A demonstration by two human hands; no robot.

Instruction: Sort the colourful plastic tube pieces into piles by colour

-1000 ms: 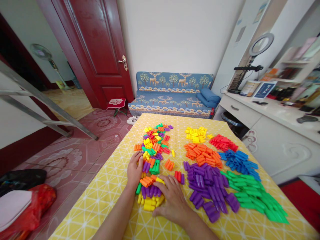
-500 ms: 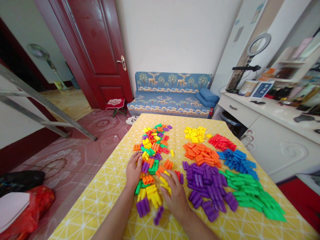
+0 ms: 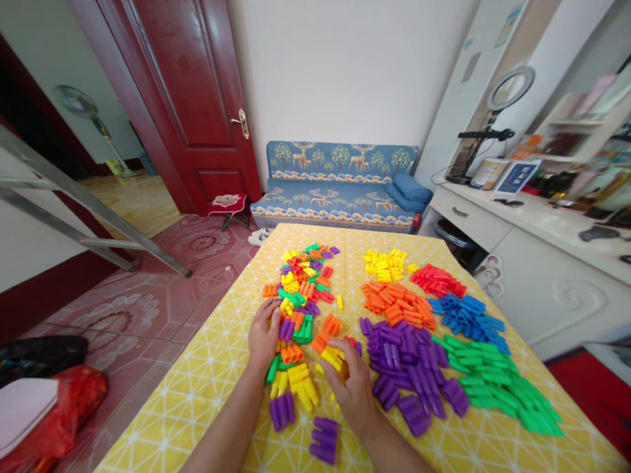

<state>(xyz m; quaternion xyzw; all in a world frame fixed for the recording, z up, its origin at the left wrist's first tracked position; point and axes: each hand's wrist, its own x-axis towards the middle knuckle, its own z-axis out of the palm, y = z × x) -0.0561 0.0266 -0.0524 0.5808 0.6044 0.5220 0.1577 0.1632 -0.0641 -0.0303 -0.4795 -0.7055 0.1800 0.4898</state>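
A mixed pile of plastic tube-shaped building blocks (image 3: pixel 300 279) runs down the left side of the table. My left hand (image 3: pixel 263 334) rests at that pile's left edge, fingers loosely bent and touching pieces, with no held block visible. My right hand (image 3: pixel 353 387) has its thumb and fingers around a yellow block (image 3: pixel 333 358). An orange block (image 3: pixel 321 341) lies against its far end; whether they are joined I cannot tell. Close to my right wrist lies a purple block (image 3: pixel 324 440). Other yellow blocks (image 3: pixel 302 386) and purple blocks (image 3: pixel 282 412) sit between my forearms.
Sorted by colour on the right are yellow (image 3: pixel 384 265), orange (image 3: pixel 398 303), red (image 3: pixel 438 280), blue (image 3: pixel 468 318), purple (image 3: pixel 407 361) and green (image 3: pixel 497 381) heaps. The yellow patterned tablecloth (image 3: pixel 197 401) covers the table. Beyond stands a blue sofa (image 3: pixel 335 190); a white dresser (image 3: pixel 542 249) is right.
My right hand has shifted slightly right and nearer, the yellow and orange blocks moving with it. The purple block by my wrist has tipped over and moved nearer. My left hand stays put.
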